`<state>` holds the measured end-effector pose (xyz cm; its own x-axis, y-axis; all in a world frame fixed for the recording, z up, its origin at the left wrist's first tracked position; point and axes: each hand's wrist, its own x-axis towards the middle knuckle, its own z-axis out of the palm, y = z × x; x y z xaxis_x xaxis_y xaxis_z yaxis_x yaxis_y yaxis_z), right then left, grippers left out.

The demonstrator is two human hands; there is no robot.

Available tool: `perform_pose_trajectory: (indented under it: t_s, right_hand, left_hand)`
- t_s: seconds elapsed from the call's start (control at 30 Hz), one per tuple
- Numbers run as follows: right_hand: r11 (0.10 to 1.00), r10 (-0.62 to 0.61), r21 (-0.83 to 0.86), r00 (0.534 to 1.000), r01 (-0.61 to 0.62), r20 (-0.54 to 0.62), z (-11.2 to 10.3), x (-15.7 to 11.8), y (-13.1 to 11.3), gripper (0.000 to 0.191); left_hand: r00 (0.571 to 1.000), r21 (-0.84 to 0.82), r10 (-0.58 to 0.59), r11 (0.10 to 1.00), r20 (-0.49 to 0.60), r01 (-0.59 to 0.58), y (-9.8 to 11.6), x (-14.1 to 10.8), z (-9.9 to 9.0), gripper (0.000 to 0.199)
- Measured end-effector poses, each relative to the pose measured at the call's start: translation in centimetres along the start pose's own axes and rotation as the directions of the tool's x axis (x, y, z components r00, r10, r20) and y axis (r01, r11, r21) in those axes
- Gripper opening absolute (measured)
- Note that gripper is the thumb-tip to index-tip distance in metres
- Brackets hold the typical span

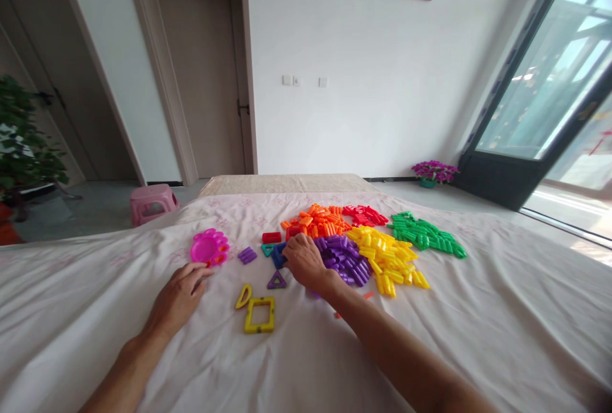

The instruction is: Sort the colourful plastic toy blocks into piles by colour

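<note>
My left hand [186,284] rests at the lower edge of a pink flower-shaped dish [204,248], its fingers stretched out and loosely apart. Small orange-red bits lie in the dish's near cups. My right hand [304,256] is over the tiles left of the purple pile, fingers curled down; whatever they pinch is hidden. Right by those fingertips lies a blue tile [278,256], and a red tile [295,232] shows just behind the hand. Purple plastic pieces [345,261] are heaped beside the wrist, with orange pieces [321,220] beyond.
Yellow [386,255], red [365,216] and green pieces [425,234] form piles at the right. Nearer lie a yellow square frame [259,315], a yellow curved piece [243,296] and a purple triangle [276,280]. A wrinkled pale cloth [182,368] covers the surface; a pink stool [153,204] stands beyond.
</note>
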<state>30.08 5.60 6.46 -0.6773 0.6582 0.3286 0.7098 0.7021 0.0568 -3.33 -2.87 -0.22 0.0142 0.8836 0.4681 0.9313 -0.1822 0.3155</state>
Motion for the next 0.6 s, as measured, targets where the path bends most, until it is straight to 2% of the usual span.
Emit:
perform_pose_trajectory:
  t_s: [0.27, 0.37, 0.43, 0.47, 0.5, 0.53, 0.6]
  right_hand:
    - [0.994, -0.1, -0.037, 0.989, 0.104, 0.107, 0.7, 1.1, 0.0, 0.006]
    - [0.994, -0.112, 0.007, 0.993, 0.111, 0.047, 0.1, 1.1, -0.5, 0.012]
    - [0.992, -0.088, 0.086, 0.995, 0.091, -0.038, -0.8, 0.8, -1.3, 0.018]
    - [0.987, -0.079, 0.135, 0.993, 0.09, -0.089, -1.3, 0.6, -1.9, 0.019]
    - [0.978, -0.078, 0.184, 0.987, 0.103, -0.14, -1.9, 0.4, -2.6, 0.02]
    - [0.965, -0.086, 0.228, 0.978, 0.129, -0.189, -2.4, 0.2, -3.4, 0.02]
    - [0.934, -0.124, 0.293, 0.956, 0.203, -0.267, -3.1, -0.1, -5.0, 0.019]
  left_hand:
    - [1.0, -0.057, -0.017, 0.998, -0.023, 0.016, 0.2, 0.1, -0.3, 0.03]
    - [0.994, -0.154, -0.042, 0.988, -0.097, 0.026, 1.3, 0.2, -0.9, 0.029]
    - [0.982, -0.321, -0.129, 0.944, -0.14, 0.078, 3.0, 0.5, -1.3, 0.027]
    - [0.97, -0.442, -0.205, 0.888, -0.134, 0.127, 4.2, 0.7, -1.5, 0.028]
    - [0.947, -0.58, -0.313, 0.786, -0.076, 0.213, 5.5, 0.9, -1.8, 0.031]
    - [0.916, -0.71, -0.399, 0.633, 0.043, 0.309, 6.9, 1.1, -2.0, 0.037]
    - [0.89, -0.879, -0.371, 0.285, 0.266, 0.381, 9.6, 1.5, -2.5, 0.051]
